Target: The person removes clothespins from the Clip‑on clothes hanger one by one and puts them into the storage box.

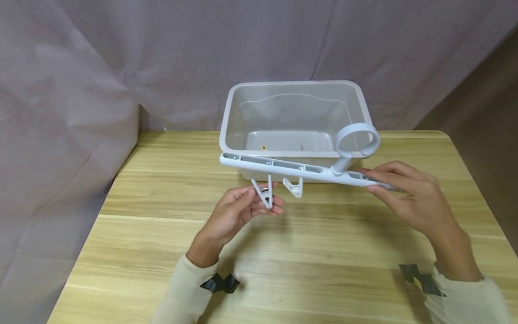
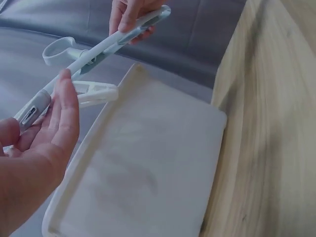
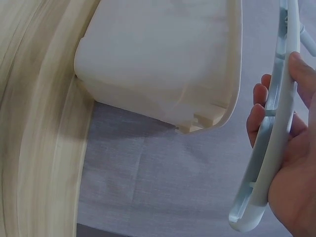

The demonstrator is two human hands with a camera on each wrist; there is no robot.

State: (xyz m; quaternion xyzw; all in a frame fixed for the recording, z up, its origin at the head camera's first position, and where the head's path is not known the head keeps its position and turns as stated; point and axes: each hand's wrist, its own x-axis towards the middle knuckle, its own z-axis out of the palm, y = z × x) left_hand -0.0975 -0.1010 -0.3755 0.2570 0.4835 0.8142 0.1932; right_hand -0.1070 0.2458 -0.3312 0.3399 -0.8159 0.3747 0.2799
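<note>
The table [image 1: 315, 252] has a pale yellowish wood-look top, its grain running in long streaks and bands roughly parallel to the long side of the bin [image 1: 293, 108]. That light grey, rectangular bin stands upright and open directly on the wood, close to the table's far edge. The bare top spreads out left and right of the bin and a long way toward the person in front of it. Soft shadows fall on the wood in front of the bin, and to its right the table's far corner is rounded.
</note>
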